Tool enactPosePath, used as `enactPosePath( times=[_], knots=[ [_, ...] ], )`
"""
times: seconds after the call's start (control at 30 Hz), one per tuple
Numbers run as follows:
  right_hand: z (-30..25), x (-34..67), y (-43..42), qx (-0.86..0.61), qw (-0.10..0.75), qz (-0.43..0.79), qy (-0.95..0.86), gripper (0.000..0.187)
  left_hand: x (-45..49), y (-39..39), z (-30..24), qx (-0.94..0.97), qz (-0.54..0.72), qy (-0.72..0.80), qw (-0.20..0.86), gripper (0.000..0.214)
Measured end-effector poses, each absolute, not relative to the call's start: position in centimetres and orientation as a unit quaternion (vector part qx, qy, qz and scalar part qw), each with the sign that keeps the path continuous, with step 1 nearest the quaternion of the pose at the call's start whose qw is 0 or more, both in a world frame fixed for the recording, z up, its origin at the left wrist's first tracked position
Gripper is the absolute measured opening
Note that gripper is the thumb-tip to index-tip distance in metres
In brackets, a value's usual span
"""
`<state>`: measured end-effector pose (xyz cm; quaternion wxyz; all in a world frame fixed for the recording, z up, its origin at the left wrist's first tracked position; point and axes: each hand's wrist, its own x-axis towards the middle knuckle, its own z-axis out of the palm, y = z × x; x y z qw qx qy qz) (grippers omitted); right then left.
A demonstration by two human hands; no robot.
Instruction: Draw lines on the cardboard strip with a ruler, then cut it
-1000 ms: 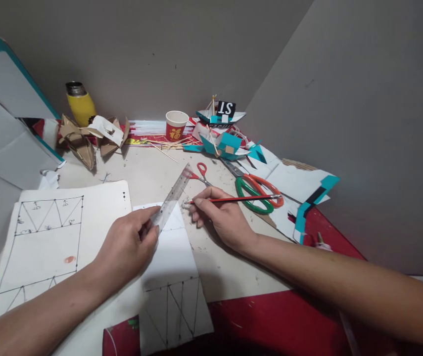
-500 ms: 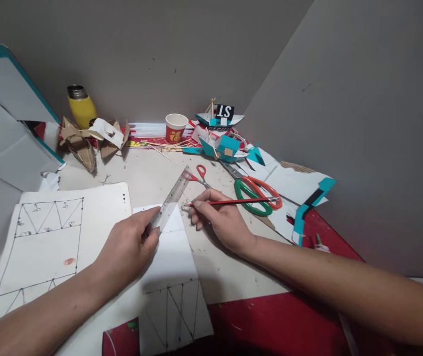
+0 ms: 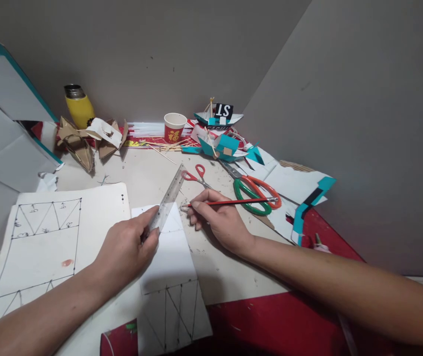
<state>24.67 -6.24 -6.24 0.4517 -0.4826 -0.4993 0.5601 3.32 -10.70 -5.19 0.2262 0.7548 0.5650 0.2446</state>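
1. Closed around the near end of a ruler [image 3: 171,194], the left hand [image 3: 127,242] shows its back, forearm slanting in from lower left.
2. Clear, flat and straight-edged, the ruler crosses the top of a white paper strip [image 3: 174,257], long axis running up and rightward.
3. Curled, thumb pressed to fingers, the right hand [image 3: 222,217] grips a slim red pencil [image 3: 241,201], nearly level, tip leftward.

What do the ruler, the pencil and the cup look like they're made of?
Ruler: clear, probably plastic, since what's behind shows through. Pencil: likely painted wood, judging by its slim red-and-dark shaft. Cup: seemingly smooth paper, with gold print on red and pale rim.
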Motion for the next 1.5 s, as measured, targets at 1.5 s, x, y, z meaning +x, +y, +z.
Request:
enactPosePath(
  times=[1.5],
  knots=[
    [-6.35, 24.46, -6.23, -0.494, 0.444, 0.541, -0.515, 0.021, 3.51, -10.82, -5.60, 0.760, 0.240, 0.566, 0.211, 0.052]
  ],
)
